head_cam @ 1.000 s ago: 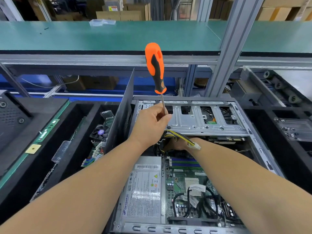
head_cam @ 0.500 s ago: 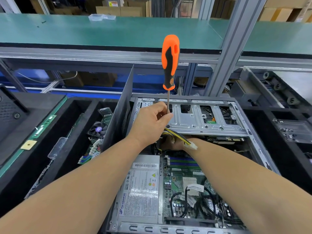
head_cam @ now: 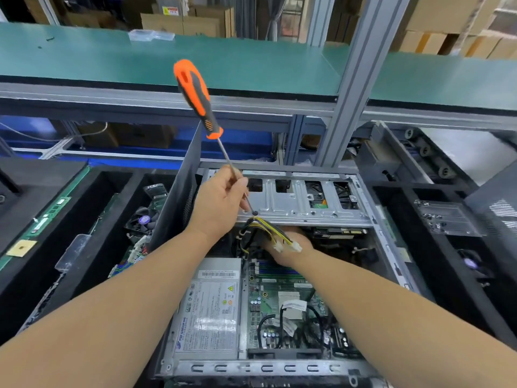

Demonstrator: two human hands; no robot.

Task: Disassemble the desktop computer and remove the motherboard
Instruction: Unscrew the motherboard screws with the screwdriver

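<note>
Pinching the screwdriver (head_cam: 198,98) by its shaft, my left hand (head_cam: 221,203) sets the tip on the drive cage (head_cam: 296,203), handle leaning toward 11 o'clock. My right hand (head_cam: 288,245), nearer the motherboard (head_cam: 282,301) lying toward 6 o'clock, reaches under the cage by the yellow-black cables (head_cam: 268,231); I cannot tell its grip. Only "FSP GROUP INC" reads on the power supply (head_cam: 209,312).
</note>
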